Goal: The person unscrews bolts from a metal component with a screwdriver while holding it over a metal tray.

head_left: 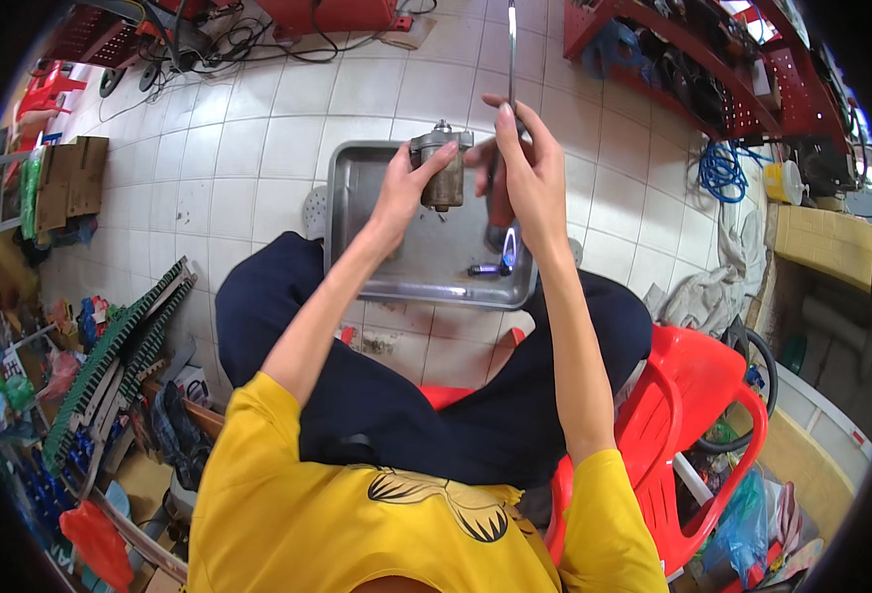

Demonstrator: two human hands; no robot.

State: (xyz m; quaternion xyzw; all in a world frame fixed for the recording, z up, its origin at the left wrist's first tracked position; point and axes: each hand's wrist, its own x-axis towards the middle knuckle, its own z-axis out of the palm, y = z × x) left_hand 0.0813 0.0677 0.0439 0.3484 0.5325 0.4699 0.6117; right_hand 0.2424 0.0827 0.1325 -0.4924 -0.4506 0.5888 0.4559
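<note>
Metal cylinder (443,186): held over the far half of the metal tray (357,288); flanged end away from the body, narrow tip toward it; height above the tray hard to tell.
Cylinder risk: could roll or slip and drop into the tray; likely cause, a one-handed hold on a rounded casing.
Long tool (512,59) risk: could knock the cylinder or catch the left fingertips; likely cause, an inward swing at such close quarters.
Left hand (408,186): closed round the cylinder's left side, thumb across the casing near the flange; forearm slanting in from lower left.
Right hand (533,168): curled round the long tool, shaft pointing away from the body, dark red handle toward the lap; fingertips blurred, just beside the cylinder; firmness of grip not discernible.
Small shiny tool (508,252): lies in the tray's near right part, apart from both hands.
Right side: red chair (688,381), grey cloth (732,272), blue coil (722,176).
Left side: cardboard boxes (72,178) on pale floor tiles (228,148).
</note>
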